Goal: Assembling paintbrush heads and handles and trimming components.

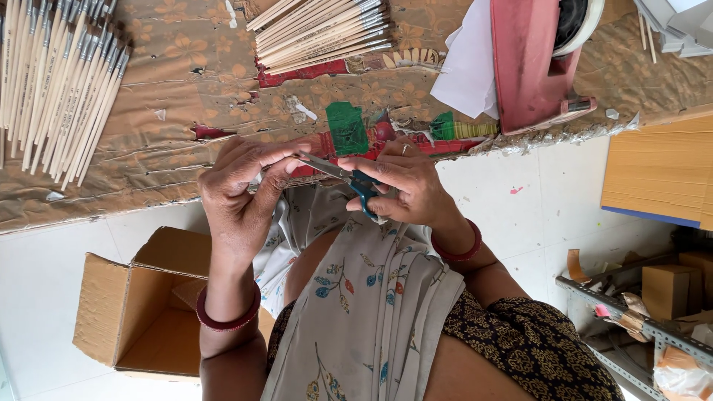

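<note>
A row of brushes lies at the far left of the paper-covered surface, with an open cardboard box on the floor below it. Next comes the left hand, fingers pinched on something small at the scissor tip; what it is cannot be made out. The scissors, blue-handled, sit between both hands just off the surface edge. The right hand grips their handles, fingers through the loops. Above lie a second brush bundle and, further right, a red tape dispenser.
</note>
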